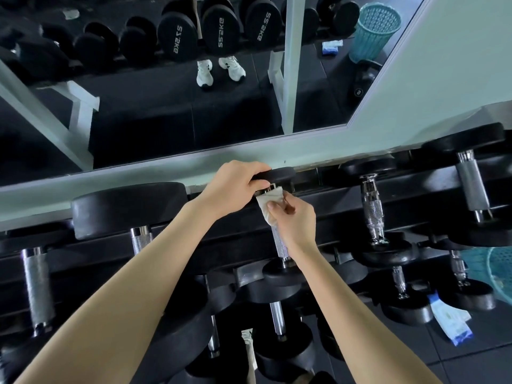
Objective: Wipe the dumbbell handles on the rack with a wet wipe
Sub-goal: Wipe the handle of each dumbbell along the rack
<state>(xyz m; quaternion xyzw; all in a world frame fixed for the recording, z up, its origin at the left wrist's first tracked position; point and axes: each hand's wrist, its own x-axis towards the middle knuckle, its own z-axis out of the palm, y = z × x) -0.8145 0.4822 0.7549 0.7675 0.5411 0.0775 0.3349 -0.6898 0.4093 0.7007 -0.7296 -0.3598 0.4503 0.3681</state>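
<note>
1. Head view, task's things: the dumbbell (282, 174) being cleaned lies on the top tier of the black rack (332, 217), with one head towards the wall and the other towards the person. Its knurled metal handle (279, 243) runs between them.
2. Head view, left grip (239, 181): it holds the far head of the dumbbell, with fingers curled over the rim and the thumb side near the handle's far end.
3. Head view, right grip (295, 221): narrow, it pinches a white wet wipe (270, 206) between thumb and fingers. The wipe is folded round the far part of the handle, just below the far head, and touches the metal. The near part of the handle shows bare.
4. Head view, surroundings: more dumbbells sit on both sides and on the lower tiers. A mirror (166, 112) on the wall behind reflects the rack. A teal basket (498, 270) stands at the right edge, and a blue and white wipe packet (450, 318) lies on the floor (471, 353) beside it.
</note>
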